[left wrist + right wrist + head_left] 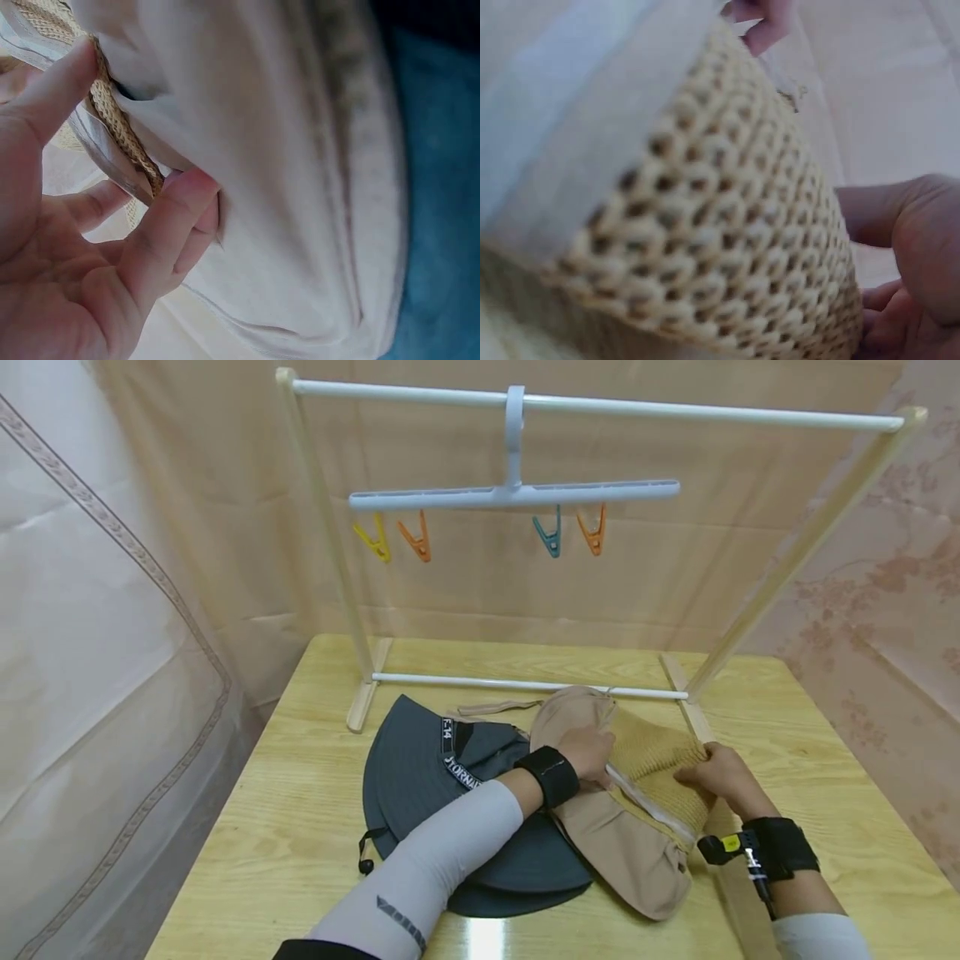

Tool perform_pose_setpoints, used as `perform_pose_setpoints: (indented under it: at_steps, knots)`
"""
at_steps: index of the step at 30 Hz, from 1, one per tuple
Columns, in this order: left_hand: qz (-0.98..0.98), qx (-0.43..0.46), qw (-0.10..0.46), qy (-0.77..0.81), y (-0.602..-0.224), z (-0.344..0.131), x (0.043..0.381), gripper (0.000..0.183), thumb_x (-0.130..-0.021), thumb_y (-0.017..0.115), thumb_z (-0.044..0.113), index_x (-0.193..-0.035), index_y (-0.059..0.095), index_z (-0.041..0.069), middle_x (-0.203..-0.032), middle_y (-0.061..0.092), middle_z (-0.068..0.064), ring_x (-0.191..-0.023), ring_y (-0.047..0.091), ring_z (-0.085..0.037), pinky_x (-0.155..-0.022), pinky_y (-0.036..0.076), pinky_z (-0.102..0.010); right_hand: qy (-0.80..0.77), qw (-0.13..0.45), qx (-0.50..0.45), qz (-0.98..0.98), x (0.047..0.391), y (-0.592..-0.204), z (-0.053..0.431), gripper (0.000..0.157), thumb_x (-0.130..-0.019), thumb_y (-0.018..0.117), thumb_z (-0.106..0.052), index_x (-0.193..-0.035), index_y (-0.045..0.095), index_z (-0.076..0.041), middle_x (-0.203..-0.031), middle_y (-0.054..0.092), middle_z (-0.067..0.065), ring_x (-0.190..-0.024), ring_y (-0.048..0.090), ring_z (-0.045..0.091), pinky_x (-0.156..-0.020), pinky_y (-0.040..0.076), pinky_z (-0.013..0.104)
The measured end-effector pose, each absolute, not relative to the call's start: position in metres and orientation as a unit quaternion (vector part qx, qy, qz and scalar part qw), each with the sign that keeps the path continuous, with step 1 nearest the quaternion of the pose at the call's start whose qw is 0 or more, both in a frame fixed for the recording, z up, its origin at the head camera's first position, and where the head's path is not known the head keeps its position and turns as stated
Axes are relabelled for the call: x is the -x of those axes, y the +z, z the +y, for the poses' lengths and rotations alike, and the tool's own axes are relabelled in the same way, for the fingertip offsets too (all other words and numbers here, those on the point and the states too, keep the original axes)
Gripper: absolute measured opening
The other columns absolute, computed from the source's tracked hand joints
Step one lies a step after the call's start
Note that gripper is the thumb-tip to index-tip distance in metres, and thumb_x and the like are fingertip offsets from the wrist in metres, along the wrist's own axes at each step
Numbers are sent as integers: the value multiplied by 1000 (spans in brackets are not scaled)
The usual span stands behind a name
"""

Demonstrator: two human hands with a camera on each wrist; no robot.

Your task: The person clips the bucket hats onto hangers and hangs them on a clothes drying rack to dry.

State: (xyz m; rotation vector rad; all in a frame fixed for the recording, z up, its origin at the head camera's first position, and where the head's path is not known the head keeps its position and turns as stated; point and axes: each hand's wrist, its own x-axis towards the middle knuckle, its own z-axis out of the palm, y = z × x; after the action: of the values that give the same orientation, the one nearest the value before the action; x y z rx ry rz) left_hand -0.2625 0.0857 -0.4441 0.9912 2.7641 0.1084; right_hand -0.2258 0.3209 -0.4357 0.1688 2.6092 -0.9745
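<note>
A beige sun hat [622,852] with a yellowish woven crown [656,752] lies on its side on the table. My left hand [587,753] pinches it by the seam between brim and crown; in the left wrist view, the fingers of that hand [82,277] bend around the braided edge. At the far end of the crown, my right hand [722,779] grips the weave between thumb and fingers, some of them hidden behind it. The right wrist view shows the weave [727,202] close up. Under my left forearm is a dark grey bucket hat [412,785], partly beneath the beige one.
A rack with a white top rail [420,393] stands at the table's back. From it hangs a pale blue hanger [450,498] carrying a yellow clip [378,539], a teal clip [551,535] and two orange ones. The right foot of the rack [693,718] is just beyond the crown.
</note>
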Motion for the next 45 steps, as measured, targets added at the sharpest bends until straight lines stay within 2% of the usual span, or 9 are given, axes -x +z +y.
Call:
perform_pose_setpoints:
  at_steps: [8, 15, 18, 20, 22, 26, 30, 36, 45]
  knots:
    - [936, -333, 112, 26, -448, 86, 263, 50, -80, 76, 51, -114, 59, 18, -91, 62, 5, -77, 56, -9, -61, 45, -22, -358, 142, -72, 920, 228, -428, 315, 86, -97, 47, -56, -136, 35, 20, -131, 44, 38, -108, 51, 38, -80, 48, 37]
    - [931, -342, 114, 54, -448, 80, 268, 48, -81, 75, 52, -111, 58, 18, -91, 61, 5, -72, 53, -8, -58, 40, -20, -342, 82, -71, 934, 234, -425, 309, 58, -98, 54, -43, -109, 59, 13, -89, 56, 19, -78, 50, 26, -62, 45, 31]
    - [933, -337, 110, 67, -446, 75, 268, 49, -78, 77, 53, -109, 58, 19, -92, 61, 4, -72, 52, -9, -59, 38, -21, -320, 56, -51, 944, 235, -423, 306, 57, -99, 55, -37, -124, 56, 15, -108, 61, 34, -95, 58, 44, -75, 52, 45]
    - [932, -337, 115, 72, -444, 72, 268, 50, -78, 77, 52, -109, 58, 18, -93, 62, 3, -73, 53, -10, -61, 39, -21, -314, 47, -41, 947, 235, -421, 303, 61, -100, 54, -34, -134, 47, 16, -130, 50, 40, -117, 49, 54, -89, 49, 56]
    - [928, -347, 121, 66, -441, 71, 268, 51, -79, 76, 52, -111, 57, 18, -95, 63, 3, -74, 55, -10, -62, 40, -21, -316, 45, -37, 947, 234, -418, 302, 64, -100, 53, -35, -139, 40, 16, -137, 42, 41, -126, 40, 57, -96, 43, 61]
    - [921, -364, 126, 53, -441, 72, 269, 49, -83, 72, 53, -112, 56, 18, -97, 63, 4, -78, 57, -9, -65, 42, -22, -317, 16, -30, 948, 230, -416, 301, 53, -100, 54, -31, -131, 53, 12, -123, 57, 37, -104, 57, 46, -77, 51, 45]
    - [920, -364, 130, 72, -442, 71, 268, 48, -87, 69, 50, -120, 55, 19, -100, 63, 4, -77, 56, -9, -66, 42, -21, -316, -14, -29, 948, 225, -416, 303, 44, -100, 56, -30, -121, 63, 8, -109, 65, 30, -88, 59, 31, -66, 44, 29]
    - [918, -359, 124, 110, -439, 63, 265, 47, -90, 66, 47, -127, 56, 19, -105, 62, 4, -79, 54, -8, -68, 41, -19, -315, -32, -18, 948, 223, -410, 299, 42, -99, 57, -33, -117, 66, 4, -108, 67, 28, -86, 58, 24, -66, 44, 27]
    - [918, -386, 31, 90, -447, 67, 278, 43, -90, 64, 50, -118, 63, 17, -89, 68, 6, -73, 58, -5, -75, 46, -18, -313, -65, -8, 948, 216, -395, 298, 43, -97, 61, -30, -123, 64, 4, -111, 68, 29, -85, 60, 19, -63, 46, 24]
